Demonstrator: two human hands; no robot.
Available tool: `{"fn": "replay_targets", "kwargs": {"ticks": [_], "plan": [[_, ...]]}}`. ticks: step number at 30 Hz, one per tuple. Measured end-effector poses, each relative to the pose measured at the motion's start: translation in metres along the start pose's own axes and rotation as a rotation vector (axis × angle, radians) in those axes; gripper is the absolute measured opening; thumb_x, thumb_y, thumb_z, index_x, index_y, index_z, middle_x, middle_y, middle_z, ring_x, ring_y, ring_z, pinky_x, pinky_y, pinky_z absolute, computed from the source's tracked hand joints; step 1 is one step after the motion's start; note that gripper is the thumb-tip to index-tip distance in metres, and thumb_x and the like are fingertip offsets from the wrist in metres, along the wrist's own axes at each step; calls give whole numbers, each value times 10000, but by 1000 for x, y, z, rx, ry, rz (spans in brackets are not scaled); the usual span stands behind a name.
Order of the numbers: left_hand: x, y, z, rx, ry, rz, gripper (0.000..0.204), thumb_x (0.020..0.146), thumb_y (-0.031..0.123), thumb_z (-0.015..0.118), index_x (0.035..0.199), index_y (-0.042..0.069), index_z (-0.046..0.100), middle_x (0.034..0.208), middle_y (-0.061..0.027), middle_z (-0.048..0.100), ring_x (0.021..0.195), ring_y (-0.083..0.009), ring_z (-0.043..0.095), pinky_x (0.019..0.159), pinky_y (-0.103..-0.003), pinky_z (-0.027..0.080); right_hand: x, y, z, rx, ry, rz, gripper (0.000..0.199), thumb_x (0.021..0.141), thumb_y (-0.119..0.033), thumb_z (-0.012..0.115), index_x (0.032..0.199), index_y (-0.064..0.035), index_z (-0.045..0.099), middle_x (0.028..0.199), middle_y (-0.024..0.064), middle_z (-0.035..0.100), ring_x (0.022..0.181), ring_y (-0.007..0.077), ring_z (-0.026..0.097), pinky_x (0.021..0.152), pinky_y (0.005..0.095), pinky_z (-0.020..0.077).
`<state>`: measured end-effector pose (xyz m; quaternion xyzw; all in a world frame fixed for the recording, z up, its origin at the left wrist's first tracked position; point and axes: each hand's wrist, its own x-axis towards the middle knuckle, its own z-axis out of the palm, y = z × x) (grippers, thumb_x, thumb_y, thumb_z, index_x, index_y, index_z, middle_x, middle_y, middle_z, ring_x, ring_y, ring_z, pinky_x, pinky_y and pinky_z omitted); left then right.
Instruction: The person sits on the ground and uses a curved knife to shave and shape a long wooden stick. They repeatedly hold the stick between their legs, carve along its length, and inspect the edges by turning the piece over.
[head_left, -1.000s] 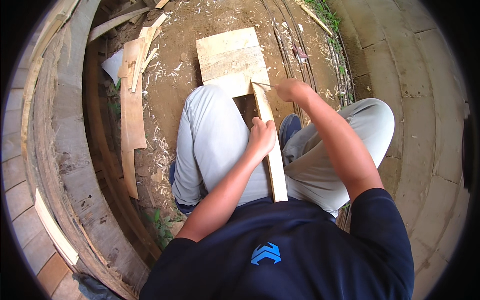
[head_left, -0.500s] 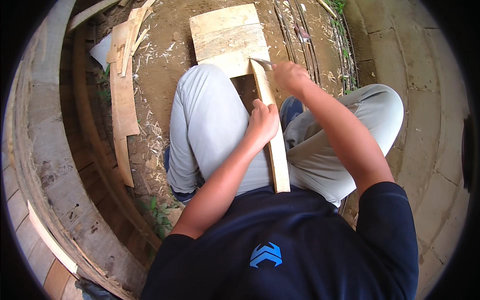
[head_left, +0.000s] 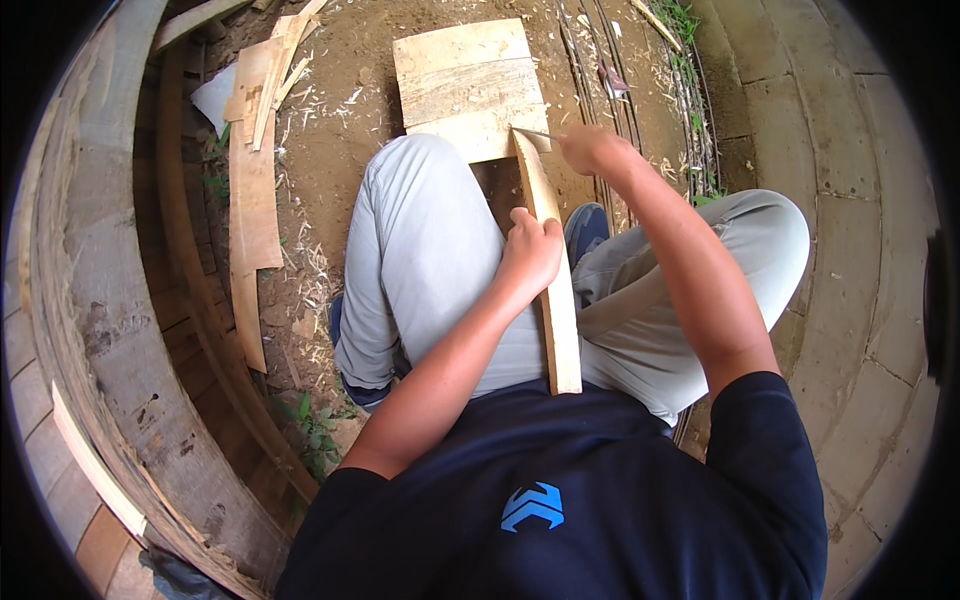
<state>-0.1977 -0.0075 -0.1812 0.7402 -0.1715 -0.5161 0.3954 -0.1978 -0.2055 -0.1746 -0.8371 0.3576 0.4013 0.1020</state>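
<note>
A long pale wooden strip (head_left: 560, 330) runs from my waist up between my knees, its far end by the edge of a low plank surface (head_left: 465, 85). My left hand (head_left: 533, 250) is wrapped round the strip near its middle. In my right hand (head_left: 597, 150) is a knife (head_left: 532, 132), its thin blade pointing left across the strip's far end. The fist hides the handle. Blade and wood look to be touching, though the exact contact is too small to tell.
Thin boards and offcuts (head_left: 255, 190) lie on the dirt at left, with shavings scattered around. A thick timber beam (head_left: 150, 380) curves along the left side. Long thin rods (head_left: 600, 80) lie beyond my right hand, and a paved strip (head_left: 840, 250) runs along the right.
The whole view has shifted slightly. My right hand and the knife are a little lower relative to the plank surface; both hands keep their holds.
</note>
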Motion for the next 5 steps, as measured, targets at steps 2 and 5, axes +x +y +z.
{"fn": "replay_targets", "kwargs": {"ticks": [2, 5], "plan": [[-1, 2, -1, 13, -7, -2, 377, 951, 262, 407, 1037, -100, 349, 1011, -455, 554, 992, -556, 571, 908, -553, 459, -2, 0, 0, 30, -8, 5, 324, 872, -85, 554, 1163, -44, 690, 1212, 176, 668, 1109, 343, 655, 879, 476, 541], [-1, 2, -1, 33, -12, -8, 389, 957, 273, 407, 1047, -101, 352, 1033, -461, 547, 1004, -558, 567, 916, -550, 457, -3, -8, 10, 106, 78, 122, 344, 879, -118, 587, 1210, -90, 678, 1317, 196, 603, 1177, 420, 601, 893, 558, 519]]}}
